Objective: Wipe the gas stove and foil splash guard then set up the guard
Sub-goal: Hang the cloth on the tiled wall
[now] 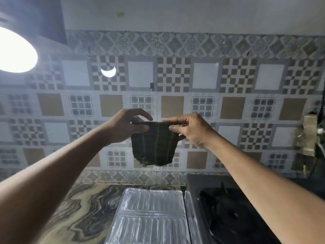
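Observation:
A dark folded cloth [154, 145] with pale stripes hangs in the air in front of the tiled wall. My left hand [126, 127] pinches its top left corner and my right hand [190, 129] pinches its top right corner. Below, the foil splash guard [151, 215] lies flat on the marbled counter, its ribbed panels facing up. To its right sits the black gas stove [226, 213] with its burner grate; my right forearm crosses over part of it.
The patterned tile backsplash [202, 103] runs behind everything. A marbled counter [84, 208] extends left of the foil. A bright lamp [14, 50] glares at upper left. Crumpled foil or packaging [306, 136] and dark cables hang at the right wall.

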`<action>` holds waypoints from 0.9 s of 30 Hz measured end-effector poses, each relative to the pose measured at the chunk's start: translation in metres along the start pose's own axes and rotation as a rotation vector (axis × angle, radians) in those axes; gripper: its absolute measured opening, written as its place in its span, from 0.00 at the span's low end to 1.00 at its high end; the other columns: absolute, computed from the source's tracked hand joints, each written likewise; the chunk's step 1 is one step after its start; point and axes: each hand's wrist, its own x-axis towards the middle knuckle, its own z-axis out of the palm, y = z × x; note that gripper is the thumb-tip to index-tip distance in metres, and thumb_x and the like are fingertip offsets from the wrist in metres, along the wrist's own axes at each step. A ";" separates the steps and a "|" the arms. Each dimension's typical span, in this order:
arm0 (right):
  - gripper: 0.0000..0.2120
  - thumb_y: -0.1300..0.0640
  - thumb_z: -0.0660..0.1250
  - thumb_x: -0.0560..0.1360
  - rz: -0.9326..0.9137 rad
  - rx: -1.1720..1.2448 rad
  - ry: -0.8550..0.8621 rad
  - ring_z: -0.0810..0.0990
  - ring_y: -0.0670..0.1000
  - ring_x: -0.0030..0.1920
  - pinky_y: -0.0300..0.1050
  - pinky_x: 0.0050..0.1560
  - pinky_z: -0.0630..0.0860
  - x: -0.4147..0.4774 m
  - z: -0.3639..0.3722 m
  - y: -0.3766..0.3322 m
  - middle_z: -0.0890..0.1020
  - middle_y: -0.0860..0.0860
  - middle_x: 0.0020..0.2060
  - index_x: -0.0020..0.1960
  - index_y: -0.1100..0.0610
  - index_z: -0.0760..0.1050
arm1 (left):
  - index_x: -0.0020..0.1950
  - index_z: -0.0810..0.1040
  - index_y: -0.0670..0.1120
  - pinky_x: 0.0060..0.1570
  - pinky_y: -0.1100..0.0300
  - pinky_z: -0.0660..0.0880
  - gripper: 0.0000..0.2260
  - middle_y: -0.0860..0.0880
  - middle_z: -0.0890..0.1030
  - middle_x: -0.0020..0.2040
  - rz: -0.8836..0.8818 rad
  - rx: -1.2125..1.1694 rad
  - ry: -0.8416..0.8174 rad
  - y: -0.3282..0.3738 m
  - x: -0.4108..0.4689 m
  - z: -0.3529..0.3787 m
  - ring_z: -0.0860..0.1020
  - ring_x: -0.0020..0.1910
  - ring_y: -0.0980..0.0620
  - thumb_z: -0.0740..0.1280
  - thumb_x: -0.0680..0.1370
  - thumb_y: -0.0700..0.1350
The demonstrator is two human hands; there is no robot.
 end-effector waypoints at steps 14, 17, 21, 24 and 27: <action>0.13 0.61 0.69 0.77 -0.160 -0.197 -0.036 0.82 0.42 0.49 0.40 0.52 0.81 0.165 -0.026 0.043 0.85 0.43 0.53 0.57 0.46 0.83 | 0.49 0.83 0.51 0.51 0.47 0.82 0.09 0.54 0.84 0.47 0.072 0.125 0.179 -0.048 0.132 -0.034 0.83 0.50 0.52 0.71 0.76 0.37; 0.14 0.60 0.68 0.79 -0.244 -0.377 0.055 0.78 0.42 0.56 0.29 0.50 0.70 0.193 -0.023 0.044 0.82 0.45 0.60 0.61 0.46 0.81 | 0.47 0.82 0.55 0.53 0.50 0.81 0.12 0.57 0.84 0.47 0.126 0.237 0.257 -0.055 0.159 -0.041 0.81 0.51 0.55 0.71 0.76 0.37; 0.16 0.63 0.65 0.80 -0.326 -0.500 0.117 0.78 0.49 0.60 0.35 0.56 0.70 0.229 -0.020 0.043 0.82 0.47 0.60 0.64 0.48 0.79 | 0.45 0.81 0.57 0.50 0.56 0.81 0.13 0.59 0.83 0.47 0.152 0.298 0.419 -0.066 0.197 -0.050 0.81 0.48 0.58 0.70 0.76 0.36; 0.15 0.60 0.65 0.80 -0.432 -0.692 0.159 0.78 0.50 0.49 0.42 0.50 0.76 0.256 -0.020 0.049 0.79 0.46 0.48 0.62 0.47 0.80 | 0.47 0.84 0.56 0.49 0.54 0.81 0.12 0.56 0.82 0.48 0.234 0.428 0.507 -0.074 0.219 -0.057 0.81 0.47 0.55 0.71 0.76 0.38; 0.16 0.52 0.57 0.81 -0.378 -0.938 0.145 0.76 0.53 0.44 0.54 0.44 0.77 0.279 -0.019 0.059 0.75 0.47 0.48 0.60 0.46 0.81 | 0.52 0.87 0.50 0.51 0.51 0.80 0.10 0.50 0.83 0.51 0.392 0.621 0.528 -0.083 0.235 -0.058 0.81 0.48 0.51 0.73 0.74 0.37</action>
